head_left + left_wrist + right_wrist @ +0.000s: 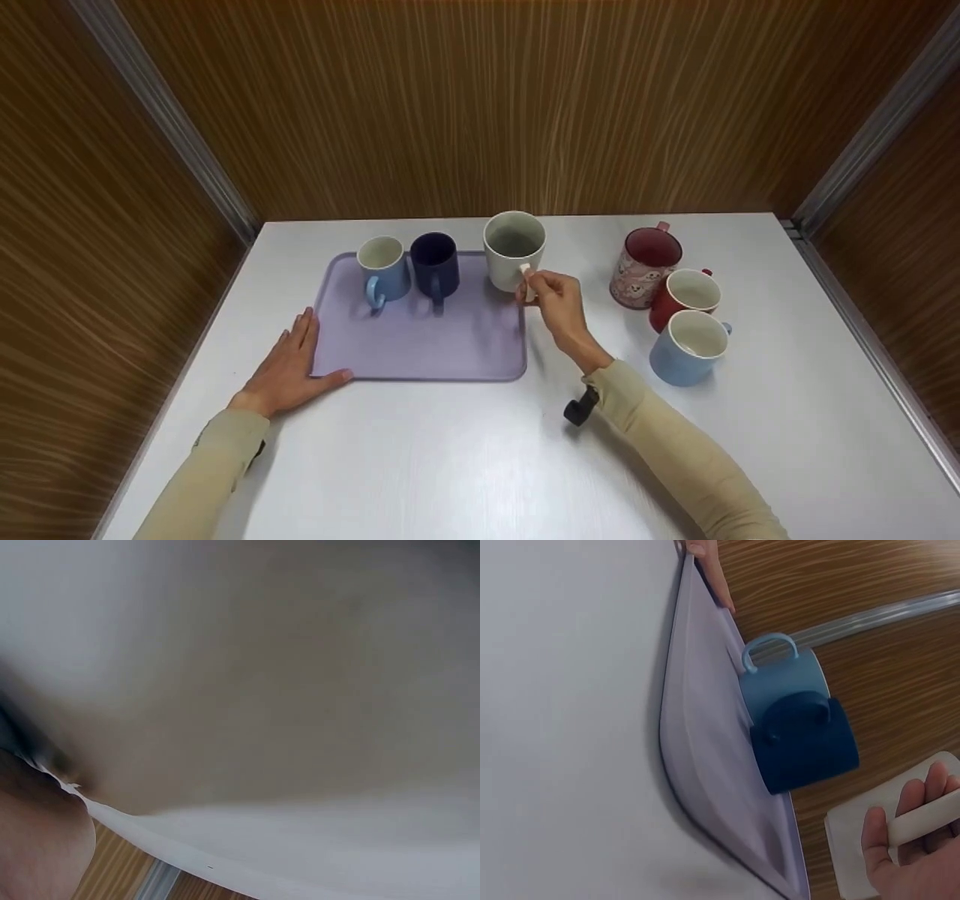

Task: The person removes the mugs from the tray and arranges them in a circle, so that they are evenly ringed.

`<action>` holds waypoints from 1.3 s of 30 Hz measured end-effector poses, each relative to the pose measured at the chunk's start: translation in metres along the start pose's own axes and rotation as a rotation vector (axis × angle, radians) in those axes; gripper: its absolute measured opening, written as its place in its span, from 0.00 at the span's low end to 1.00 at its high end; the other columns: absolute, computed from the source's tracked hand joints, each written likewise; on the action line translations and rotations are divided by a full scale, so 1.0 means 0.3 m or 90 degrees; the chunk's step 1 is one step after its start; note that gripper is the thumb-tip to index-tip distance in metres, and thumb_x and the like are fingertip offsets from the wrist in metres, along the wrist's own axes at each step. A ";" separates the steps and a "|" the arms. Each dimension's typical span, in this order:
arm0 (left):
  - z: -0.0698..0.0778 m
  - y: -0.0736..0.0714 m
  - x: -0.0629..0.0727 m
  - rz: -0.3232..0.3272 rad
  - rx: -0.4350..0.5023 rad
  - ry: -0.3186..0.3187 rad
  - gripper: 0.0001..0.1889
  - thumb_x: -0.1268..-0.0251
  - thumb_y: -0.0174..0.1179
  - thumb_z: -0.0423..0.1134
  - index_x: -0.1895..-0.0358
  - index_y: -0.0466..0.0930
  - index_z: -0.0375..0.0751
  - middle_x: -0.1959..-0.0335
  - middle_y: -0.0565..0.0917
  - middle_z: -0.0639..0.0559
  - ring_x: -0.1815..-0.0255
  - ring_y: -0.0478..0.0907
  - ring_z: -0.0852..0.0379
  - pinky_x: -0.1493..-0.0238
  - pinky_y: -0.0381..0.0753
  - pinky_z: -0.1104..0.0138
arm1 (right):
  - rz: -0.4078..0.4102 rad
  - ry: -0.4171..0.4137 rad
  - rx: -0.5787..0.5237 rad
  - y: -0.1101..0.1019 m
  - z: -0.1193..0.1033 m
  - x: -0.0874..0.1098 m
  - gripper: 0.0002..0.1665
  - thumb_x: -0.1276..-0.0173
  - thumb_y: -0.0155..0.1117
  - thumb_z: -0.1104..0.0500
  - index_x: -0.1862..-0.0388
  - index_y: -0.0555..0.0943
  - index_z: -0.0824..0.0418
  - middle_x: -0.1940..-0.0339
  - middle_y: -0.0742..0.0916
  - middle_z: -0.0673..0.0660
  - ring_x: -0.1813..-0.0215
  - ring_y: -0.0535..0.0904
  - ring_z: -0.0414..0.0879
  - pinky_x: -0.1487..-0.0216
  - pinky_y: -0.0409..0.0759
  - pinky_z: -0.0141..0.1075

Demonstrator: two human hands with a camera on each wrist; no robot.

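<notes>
My right hand (559, 300) grips the handle of a cream-white mug (510, 262) at the back right corner of a lavender tray (420, 352). In the right wrist view, the fingers of the right hand (922, 840) are curled round that handle. A light blue mug (386, 277) and a dark navy mug (435, 266) stand side by side along the tray's back edge, handles toward me. At the tray's front left corner, my left hand (289, 375) lies with straight fingers along the side and the thumb on the front rim.
To the right stand a pink patterned mug (634, 281), a red mug (660, 307) and a pale blue mug (679, 360), close together on the white table (450, 450). Wood-grain panels (487, 112) rise behind and at both sides. The left wrist view shows mostly blurred tabletop.
</notes>
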State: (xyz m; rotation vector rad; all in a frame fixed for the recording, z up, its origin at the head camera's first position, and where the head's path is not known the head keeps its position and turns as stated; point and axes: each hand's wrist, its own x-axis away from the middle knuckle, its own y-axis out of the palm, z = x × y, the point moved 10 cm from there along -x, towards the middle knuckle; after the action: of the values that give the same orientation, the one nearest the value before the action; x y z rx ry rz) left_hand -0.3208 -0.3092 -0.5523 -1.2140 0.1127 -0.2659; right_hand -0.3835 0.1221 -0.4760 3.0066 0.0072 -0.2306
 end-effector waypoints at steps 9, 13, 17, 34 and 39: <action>0.004 0.001 0.002 -0.004 -0.004 -0.002 0.68 0.34 0.58 0.78 0.14 0.36 0.27 0.11 0.36 0.34 0.10 0.35 0.34 0.12 0.42 0.39 | 0.005 -0.019 -0.013 -0.102 0.005 0.007 0.23 0.16 0.53 0.64 0.76 0.76 0.69 0.78 0.82 0.56 0.72 0.81 0.45 0.63 0.86 0.35; 0.005 0.002 0.004 -0.006 -0.004 -0.004 0.68 0.34 0.58 0.78 0.14 0.36 0.28 0.10 0.36 0.34 0.10 0.35 0.35 0.12 0.42 0.39 | 0.016 -0.014 -0.021 -0.143 0.010 0.017 0.23 0.15 0.49 0.64 0.76 0.74 0.66 0.77 0.80 0.55 0.72 0.78 0.45 0.64 0.85 0.34; 0.005 0.002 0.004 -0.007 -0.003 -0.004 0.68 0.34 0.58 0.78 0.14 0.35 0.28 0.10 0.35 0.35 0.10 0.35 0.35 0.12 0.42 0.39 | 0.036 -0.011 -0.015 -0.182 0.008 0.027 0.22 0.15 0.46 0.64 0.74 0.74 0.64 0.77 0.77 0.54 0.71 0.76 0.44 0.65 0.83 0.34; 0.004 0.001 0.003 -0.006 -0.004 -0.001 0.67 0.33 0.59 0.77 0.14 0.37 0.27 0.11 0.36 0.34 0.10 0.35 0.34 0.13 0.42 0.39 | 0.115 -0.013 -0.056 -0.323 0.043 0.057 0.23 0.17 0.44 0.68 0.77 0.64 0.59 0.79 0.70 0.51 0.73 0.67 0.42 0.68 0.75 0.33; 0.005 -0.001 0.003 -0.005 -0.007 0.000 0.67 0.33 0.59 0.77 0.14 0.37 0.27 0.11 0.36 0.33 0.10 0.36 0.33 0.13 0.43 0.38 | 0.132 -0.007 -0.059 -0.356 0.052 0.064 0.23 0.17 0.44 0.67 0.78 0.65 0.59 0.79 0.70 0.51 0.72 0.67 0.42 0.67 0.73 0.33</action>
State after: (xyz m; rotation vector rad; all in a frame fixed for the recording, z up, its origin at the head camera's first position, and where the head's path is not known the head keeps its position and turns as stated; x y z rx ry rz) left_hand -0.3196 -0.3081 -0.5516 -1.2256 0.1091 -0.2728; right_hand -0.3683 0.2259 -0.5076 2.8854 -0.2859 -0.2188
